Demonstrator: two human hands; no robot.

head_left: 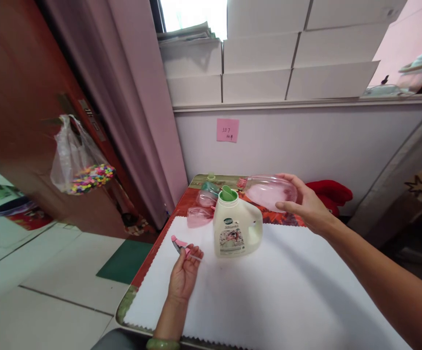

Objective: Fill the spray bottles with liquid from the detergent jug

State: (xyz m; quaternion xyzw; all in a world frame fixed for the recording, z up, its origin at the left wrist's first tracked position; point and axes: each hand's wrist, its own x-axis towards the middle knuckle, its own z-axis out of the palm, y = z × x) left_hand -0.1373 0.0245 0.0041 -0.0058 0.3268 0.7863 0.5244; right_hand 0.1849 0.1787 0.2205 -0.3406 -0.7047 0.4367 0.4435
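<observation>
A pink and grey trigger spray head (178, 243), with a thin pale tube, is held in the fingers of my left hand (184, 278) above the white mat. My right hand (307, 206) grips the base end of a clear pink bottle (269, 192), which lies sideways with its neck pointing left. Whether that bottle touches the table cannot be made out. Between my hands stands an upright cream jug (229, 228) with a green pouring spout (228, 193) in its open neck. Just left of the jug lie a pink clear bottle (199, 217) and a teal clear one (210, 186).
A white mat (269, 296) with a zigzag edge covers most of the table. White boxes (258, 85) are stacked on the ledge behind. A red cloth item (331, 192) sits past the right hand. A plastic bag of colourful bits (87, 177) hangs from the door at left.
</observation>
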